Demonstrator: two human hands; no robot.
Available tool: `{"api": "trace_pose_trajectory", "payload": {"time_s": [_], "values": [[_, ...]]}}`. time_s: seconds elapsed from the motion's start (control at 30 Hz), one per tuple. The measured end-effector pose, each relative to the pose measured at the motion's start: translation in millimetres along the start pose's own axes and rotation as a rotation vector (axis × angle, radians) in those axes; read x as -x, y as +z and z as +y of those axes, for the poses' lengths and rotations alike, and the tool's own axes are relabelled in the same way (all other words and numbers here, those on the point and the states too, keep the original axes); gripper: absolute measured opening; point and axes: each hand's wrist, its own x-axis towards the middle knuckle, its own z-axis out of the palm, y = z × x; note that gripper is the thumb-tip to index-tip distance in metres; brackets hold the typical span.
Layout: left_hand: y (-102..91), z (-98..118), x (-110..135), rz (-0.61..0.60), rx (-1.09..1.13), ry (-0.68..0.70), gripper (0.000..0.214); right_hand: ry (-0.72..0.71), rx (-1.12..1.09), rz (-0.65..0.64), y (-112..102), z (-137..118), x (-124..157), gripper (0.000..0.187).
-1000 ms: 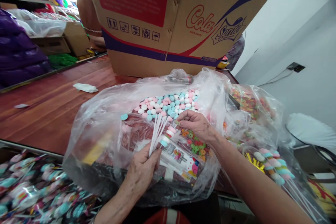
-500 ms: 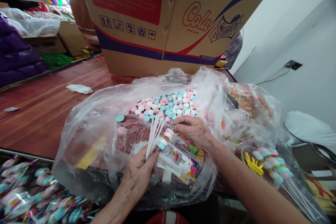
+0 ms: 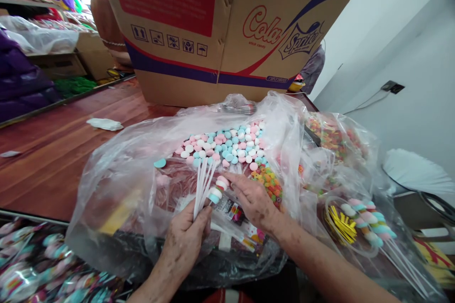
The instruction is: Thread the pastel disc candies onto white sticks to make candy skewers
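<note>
My left hand (image 3: 186,229) is closed around a bunch of thin white sticks (image 3: 203,184). It also holds a candy skewer (image 3: 218,189) threaded with pink, white and blue marshmallows and small gummy rings. My right hand (image 3: 254,201) is at the skewer's top, its thumb and forefinger pinched beside the uppermost pink marshmallow; what lies between the fingertips is hidden. Past both hands lies a spread of pink, white and blue marshmallows (image 3: 227,144) on clear plastic. A pile of coloured gummy rings (image 3: 268,182) sits just beyond my right hand.
A large cardboard box (image 3: 220,33) stands at the back of the wooden table (image 3: 46,165). To the right lie finished skewers (image 3: 373,222), yellow twist ties (image 3: 341,225) and a bag of gummy rings (image 3: 337,135). Wrapped candies (image 3: 53,265) fill the lower left.
My right hand has moved left and slightly down, from over the loose gummy rings to the top of the skewer. The gummy ring pile is now uncovered. My left hand keeps its hold.
</note>
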Motion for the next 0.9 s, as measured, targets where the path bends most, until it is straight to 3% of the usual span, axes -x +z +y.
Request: {"api": "trace_pose_trajectory", "payload": {"time_s": [0.13,0.2,0.3,0.4,0.5,0.67,0.77,0.9], "values": [[-0.8,-0.8,0.0,0.005,-0.001,-0.006,0.032,-0.052,0.041,-0.087,-5.4,-1.2,-0.5,0.042],[-0.5,-0.4,-0.2,0.009,-0.002,0.002,0.03,0.042,0.005,-0.077,-14.2,-2.9,-8.9,0.039],[0.5,1.0,-0.4,0.024,0.013,0.029,0.026,0.258,-0.019,0.036,-28.1,-2.0,-33.2,0.037],[0.7,2.5,-0.1,0.027,0.006,0.033,0.025,0.295,0.197,0.051,-33.0,4.5,-63.2,0.031],[0.5,2.6,0.5,0.059,0.006,0.038,0.027,0.215,0.488,-0.089,-24.6,12.7,-83.5,0.029],[1.6,3.1,1.9,0.064,0.041,0.005,0.029,0.17,0.767,-0.226,-7.1,20.0,-80.9,0.027],[2.1,6.8,3.3,0.081,0.054,-0.014,0.03,0.143,0.726,-0.219,-10.0,20.4,-71.6,0.024],[0.3,8.1,3.0,0.069,0.037,0.021,0.028,0.192,0.457,-0.142,-23.2,24.2,-69.3,0.018]]}}
